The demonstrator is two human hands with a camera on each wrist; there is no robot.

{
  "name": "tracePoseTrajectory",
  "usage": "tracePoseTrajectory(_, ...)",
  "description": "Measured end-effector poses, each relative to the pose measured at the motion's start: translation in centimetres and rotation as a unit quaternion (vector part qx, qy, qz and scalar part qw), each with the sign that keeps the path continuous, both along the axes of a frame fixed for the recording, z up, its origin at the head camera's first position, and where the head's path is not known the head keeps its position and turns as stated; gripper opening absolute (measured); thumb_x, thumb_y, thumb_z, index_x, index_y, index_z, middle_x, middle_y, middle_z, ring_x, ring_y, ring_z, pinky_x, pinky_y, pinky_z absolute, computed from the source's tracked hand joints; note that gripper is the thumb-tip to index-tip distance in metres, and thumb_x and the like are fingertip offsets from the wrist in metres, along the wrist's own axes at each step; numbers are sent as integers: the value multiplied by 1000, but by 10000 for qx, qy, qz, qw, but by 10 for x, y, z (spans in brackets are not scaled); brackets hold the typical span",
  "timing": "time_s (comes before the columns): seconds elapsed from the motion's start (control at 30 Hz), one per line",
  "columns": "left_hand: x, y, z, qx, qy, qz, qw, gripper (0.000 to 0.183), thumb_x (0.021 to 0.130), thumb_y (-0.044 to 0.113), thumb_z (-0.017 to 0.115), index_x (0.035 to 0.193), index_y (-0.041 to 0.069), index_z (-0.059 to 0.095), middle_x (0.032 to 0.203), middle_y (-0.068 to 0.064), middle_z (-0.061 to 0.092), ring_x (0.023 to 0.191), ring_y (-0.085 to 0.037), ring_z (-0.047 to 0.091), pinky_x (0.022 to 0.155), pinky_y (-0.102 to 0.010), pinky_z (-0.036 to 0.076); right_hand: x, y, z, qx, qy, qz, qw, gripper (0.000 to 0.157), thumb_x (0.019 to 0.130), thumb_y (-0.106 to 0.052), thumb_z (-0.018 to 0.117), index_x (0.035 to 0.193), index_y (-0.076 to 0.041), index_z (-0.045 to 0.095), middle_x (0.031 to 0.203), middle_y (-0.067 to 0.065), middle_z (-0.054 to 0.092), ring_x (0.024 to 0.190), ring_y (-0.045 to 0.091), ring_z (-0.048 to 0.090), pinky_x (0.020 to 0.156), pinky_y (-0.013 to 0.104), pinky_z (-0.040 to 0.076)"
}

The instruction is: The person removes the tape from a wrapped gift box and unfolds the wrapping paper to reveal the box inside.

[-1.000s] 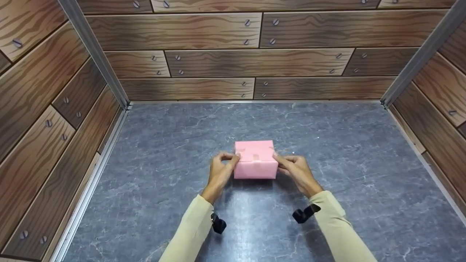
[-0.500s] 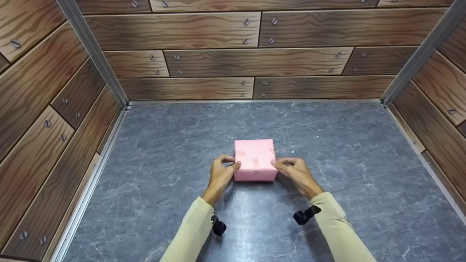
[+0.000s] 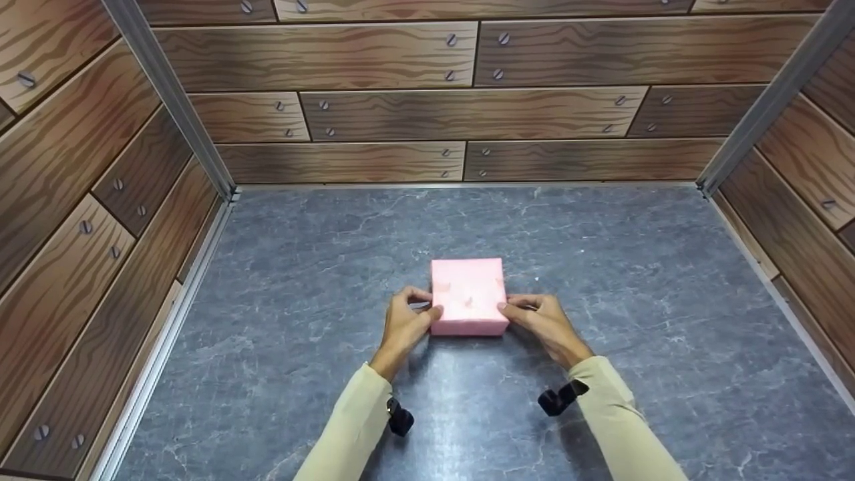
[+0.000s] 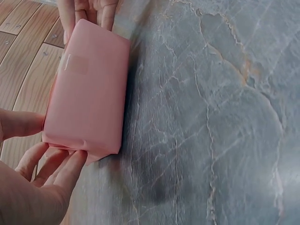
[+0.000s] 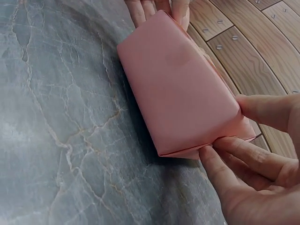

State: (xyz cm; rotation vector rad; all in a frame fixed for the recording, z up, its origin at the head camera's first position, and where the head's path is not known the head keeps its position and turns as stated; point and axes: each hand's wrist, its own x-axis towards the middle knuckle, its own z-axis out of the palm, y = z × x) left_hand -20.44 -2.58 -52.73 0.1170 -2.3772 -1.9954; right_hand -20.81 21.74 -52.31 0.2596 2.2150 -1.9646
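The pink box [image 3: 469, 290] sits just below the centre of the head view, its ends pinched by the left grip [image 3: 405, 323] and right grip [image 3: 548, 324]. Uneven pressure might skew it against the table [image 3: 320, 280]; squeezing the end flap [image 5: 185, 153] could crease or loosen it.

And there's the marbled surface [image 3: 320, 267], blue-grey, spreading out on every side of the pink box [image 3: 469, 290]! Pale veins wander all across it, and a bright patch of glare gleams on the near side of the box. Over to the box's right, a tiny white speck [image 3: 536, 278], then a second speck [image 3: 582, 251] farther out. Dark shadow hugs the box's base; whether box meets surface, I can't tell.
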Motion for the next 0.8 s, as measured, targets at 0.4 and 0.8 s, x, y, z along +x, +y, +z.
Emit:
tracePoseTrajectory(0.4, 2, 2, -1, -87, -116, -201, 9997, 24, 84, 3, 76, 105, 0, 64, 112, -18, 66, 102, -33, 71, 84, -36, 59, 3, 2, -5, 135, 1, -25, 9999, 36, 88, -14, 78, 112, 12, 70, 124, 19, 66, 99, 11, 60, 78, 17, 52)
tracePoseTrajectory(0.8, 1, 3, -1, -197, -108, -323, 9992, 28, 86, 2, 75, 110, 1, 61, 111, -17, 64, 105, -35, 68, 91, -38, 57, 6, 3, -6, 12, -101, 77, 9999, 46, 92, -16, 74, 124, 15, 63, 134, 27, 59, 94, 8, 65, 81, 20, 56)
